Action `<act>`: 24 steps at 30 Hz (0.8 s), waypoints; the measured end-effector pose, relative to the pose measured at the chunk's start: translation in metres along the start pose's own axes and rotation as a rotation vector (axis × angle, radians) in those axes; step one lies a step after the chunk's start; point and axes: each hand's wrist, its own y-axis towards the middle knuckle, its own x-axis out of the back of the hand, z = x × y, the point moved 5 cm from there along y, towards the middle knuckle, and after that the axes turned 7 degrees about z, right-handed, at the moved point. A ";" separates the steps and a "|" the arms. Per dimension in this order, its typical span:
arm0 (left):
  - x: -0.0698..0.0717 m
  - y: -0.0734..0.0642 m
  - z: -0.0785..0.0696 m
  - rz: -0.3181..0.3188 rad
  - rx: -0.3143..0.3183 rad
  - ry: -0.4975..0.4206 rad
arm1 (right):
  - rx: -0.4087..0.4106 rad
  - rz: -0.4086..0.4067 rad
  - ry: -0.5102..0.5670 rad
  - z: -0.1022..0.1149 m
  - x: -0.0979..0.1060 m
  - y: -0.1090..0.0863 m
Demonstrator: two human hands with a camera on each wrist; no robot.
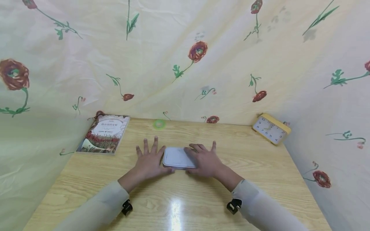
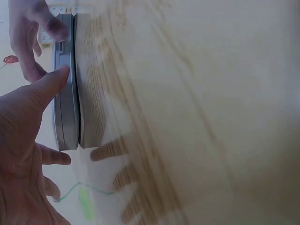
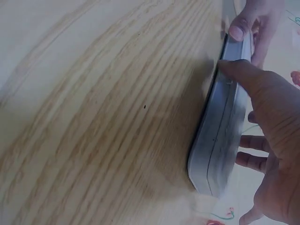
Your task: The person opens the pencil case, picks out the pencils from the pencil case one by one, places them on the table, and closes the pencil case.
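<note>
A flat silver-grey case [image 1: 177, 157] with rounded corners lies on the wooden table in front of the person. A seam runs along its side, and a small latch [image 2: 61, 47] shows on its front in the left wrist view. At the left end is the left hand [image 1: 148, 163], fingers spread straight, its thumb [image 2: 58, 77] against the front side. The right hand [image 1: 206, 162] holds the right end, with fingers over the lid and its thumb [image 3: 232, 68] on the front side. The lid's right part is hidden under these fingers.
A book [image 1: 105, 134] with an illustrated cover lies at the table's back left. A yellow alarm clock [image 1: 271, 128] stands at the back right. Flowered cloth [image 1: 162, 64] hangs behind the table and on both sides. A green ring mark [image 1: 159, 124] shows near the back edge.
</note>
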 end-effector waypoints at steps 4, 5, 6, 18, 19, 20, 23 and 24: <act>0.000 0.004 -0.002 -0.029 -0.022 0.011 | 0.017 0.000 -0.019 0.003 0.001 0.003; 0.000 0.005 -0.002 -0.035 -0.031 0.011 | 0.019 -0.003 -0.026 0.004 0.002 0.004; 0.000 0.006 -0.003 -0.041 -0.042 0.011 | 0.020 -0.010 -0.031 0.004 0.003 0.005; 0.000 0.010 -0.007 -0.077 -0.136 -0.040 | 0.019 -0.009 -0.060 0.003 0.003 0.013; 0.000 0.010 -0.007 -0.083 -0.139 -0.041 | 0.021 -0.010 -0.059 0.003 0.003 0.014; 0.000 0.010 -0.007 -0.087 -0.141 -0.042 | 0.024 -0.011 -0.059 0.003 0.003 0.014; -0.001 0.010 -0.007 -0.079 -0.136 -0.036 | 0.031 -0.012 -0.061 0.003 0.003 0.015; -0.002 0.011 -0.007 -0.078 -0.135 -0.034 | 0.032 -0.012 -0.062 0.003 0.004 0.016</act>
